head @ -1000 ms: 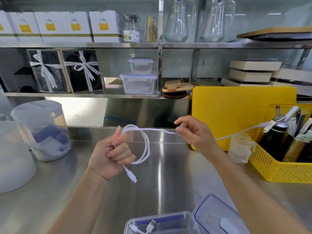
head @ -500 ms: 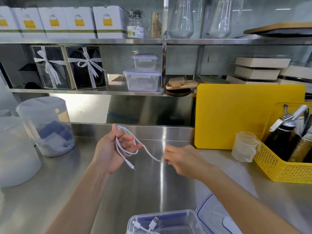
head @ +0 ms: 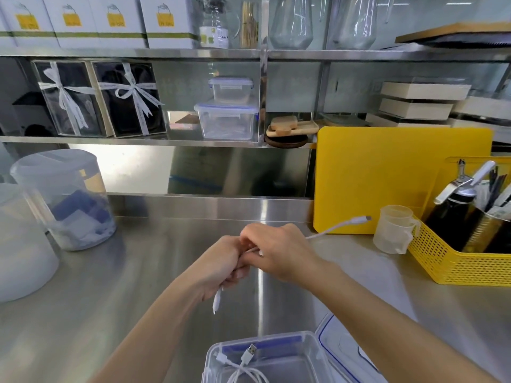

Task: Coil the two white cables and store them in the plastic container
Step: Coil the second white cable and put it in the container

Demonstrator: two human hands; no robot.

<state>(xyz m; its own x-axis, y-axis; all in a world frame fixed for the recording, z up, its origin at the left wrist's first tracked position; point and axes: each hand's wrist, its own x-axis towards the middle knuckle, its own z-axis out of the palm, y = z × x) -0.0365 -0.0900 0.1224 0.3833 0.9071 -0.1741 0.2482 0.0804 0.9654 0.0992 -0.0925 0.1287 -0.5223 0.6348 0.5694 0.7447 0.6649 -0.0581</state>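
The left hand (head: pixel 221 261) is clenched around a white cable (head: pixel 336 226), and the right hand (head: pixel 279 251) lies over it, pinching the same cable where the two hands touch. One plug end hangs below the left fist; the other end sticks out to the right, in the air in front of the yellow cutting board (head: pixel 387 175). The coil itself is hidden inside the hands, so its loops cannot be made out. Below, at the frame's bottom edge, the plastic container (head: pixel 312 352) stands open on the steel counter (head: pixel 110 299) and is partly cut off; a second white cable (head: pixel 246 366) lies coiled in it. Its lid (head: pixel 340 344), seemingly flat on the counter, sits just right of it. A measuring cup (head: pixel 392 230) and a yellow basket (head: pixel 453 264) stand well right.
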